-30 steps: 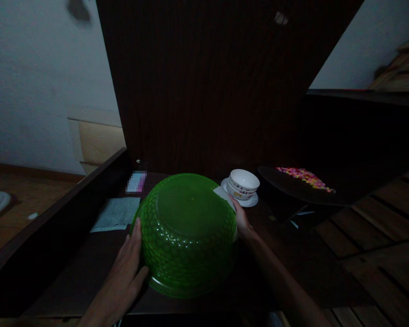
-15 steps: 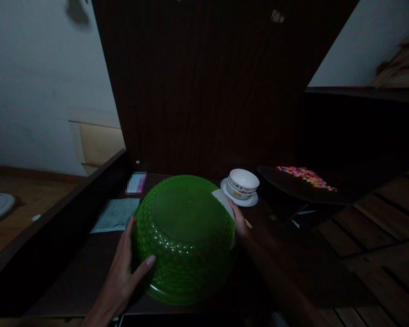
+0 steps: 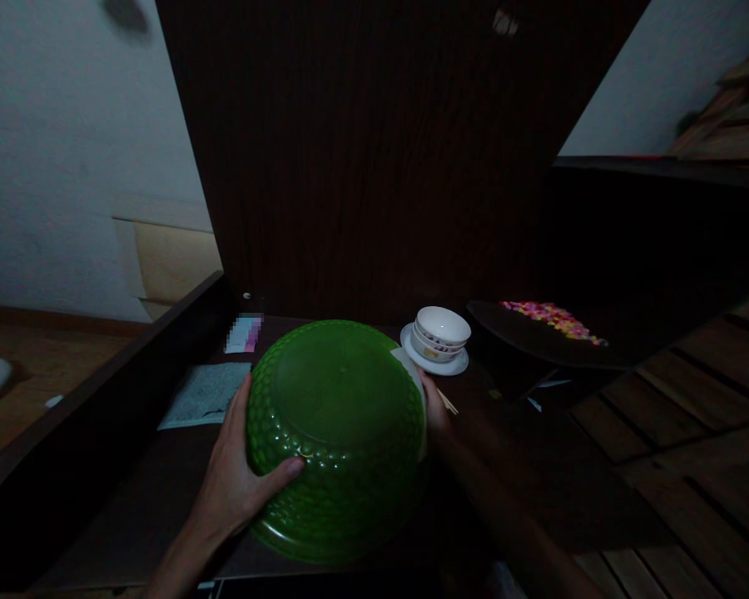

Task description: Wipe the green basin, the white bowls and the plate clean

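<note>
left of the stacked bowls (image 3: pixel 440 339), an upturned green basin (image 3: pixel 343 416) is clasped by the left hand (image 3: pixel 234 482) and right hand (image 3: pixel 437 409) on opposite sides, presumably for balance; contact with the dark desk (image 3: pixel 143 499) is obscured.

Pretty dim shot tbh. Tiny glare spots dot the green plastic basin (image 3: pixel 340 383) just beyond the left thumb (image 3: pixel 280 478), plus a shiny streak below it. Behind the right fingers (image 3: pixel 434 403), the forearm (image 3: pixel 499 491) sinks into soft murk. Beyond the left fingers (image 3: pixel 240 403), a flat pale-and-pink item (image 3: pixel 243 333) is pixelated; far right of both, upper planks (image 3: pixel 740 116) look stretched and smeary.
</note>
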A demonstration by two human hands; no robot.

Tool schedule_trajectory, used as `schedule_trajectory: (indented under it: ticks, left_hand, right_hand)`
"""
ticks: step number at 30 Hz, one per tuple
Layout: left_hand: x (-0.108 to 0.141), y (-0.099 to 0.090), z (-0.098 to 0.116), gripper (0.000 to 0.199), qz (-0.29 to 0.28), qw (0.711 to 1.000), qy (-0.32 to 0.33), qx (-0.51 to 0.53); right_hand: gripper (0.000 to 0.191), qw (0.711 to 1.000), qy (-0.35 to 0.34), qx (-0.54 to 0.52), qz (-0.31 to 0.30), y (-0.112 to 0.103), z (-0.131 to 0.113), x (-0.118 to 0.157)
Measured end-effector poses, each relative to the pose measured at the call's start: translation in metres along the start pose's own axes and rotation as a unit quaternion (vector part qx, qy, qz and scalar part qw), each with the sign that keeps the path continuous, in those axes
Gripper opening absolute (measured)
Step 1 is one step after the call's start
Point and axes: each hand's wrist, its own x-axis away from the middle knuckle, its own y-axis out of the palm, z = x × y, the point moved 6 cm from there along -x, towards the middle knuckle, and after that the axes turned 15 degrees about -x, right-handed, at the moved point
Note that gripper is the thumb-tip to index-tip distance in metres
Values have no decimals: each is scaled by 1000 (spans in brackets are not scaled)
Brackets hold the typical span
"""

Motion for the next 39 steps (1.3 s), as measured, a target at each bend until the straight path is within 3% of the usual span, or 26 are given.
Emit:
schedule_trajectory:
  ticks: [4, 7, 11, 14, 18, 22, 27, 29, 34, 37, 39]
  left_hand:
    - [1, -1, 0, 110, -4, 1000, 26, -12]
    - [1, -2, 0, 109, -3, 999, 30, -21]
    - [0, -3, 2, 109, -3, 999, 41, -28]
    - [1, -3, 4, 108, -9, 999, 44, -29]
    - [2, -1, 3, 108, -11, 999, 40, -26]
    - [2, 0, 2, 107, -10, 999, 37, -16]
    - [2, 0, 4, 107, -2, 999, 40, -6]
    - [1, 1, 4, 107, 0, 999, 41, 0]
    - [1, 1, 3, 108, 5, 999, 45, 2]
    - [2, 1, 2, 108, 4, 999, 46, 0]
    - [2, 1, 2, 108, 0, 999, 45, 2]
  right_hand:
    - [46, 997, 65, -29, -12, 7, -1, 3]
    - [46, 997, 60, -21, -49, 15, -15, 2]
    - [48, 989, 36, 25, -140, 29, -33, -2]
    - [46, 984, 42, 23, -169, 32, -33, -8]
    - [43, 987, 80, -18, -137, 25, -16, -16]
    - [39, 979, 185, -47, -76, 12, 10, -17]
    - [41, 965, 244, -33, -90, 7, 23, -16]
    - [39, 965, 239, -15, -111, 10, 19, -19]
    - [39, 965, 142, 56, -213, 33, -12, -33]
    - [44, 946, 163, 71, -273, 49, -19, -36]
    - [45, 942, 172, 68, -279, 55, -20, -38]
